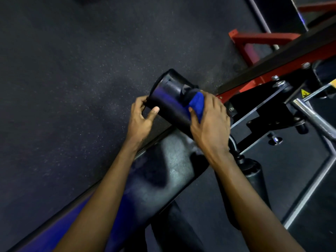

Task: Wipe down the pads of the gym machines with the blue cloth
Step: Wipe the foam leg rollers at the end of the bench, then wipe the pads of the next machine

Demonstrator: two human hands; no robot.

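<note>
Beside open floor [72, 70], left hand [141, 117] grips pad [169, 99] edge.

Left hand [141, 115] grips the roller pad [169, 99] end at 9 o'clock; right hand [209, 120] presses the blue cloth [197, 104] against it at 3 o'clock.

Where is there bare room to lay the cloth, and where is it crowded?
Free: the speckled floor left of the roller pad, and the long pad below it. Crowded: right of the right hand, among the red frame and chrome bars.
</note>
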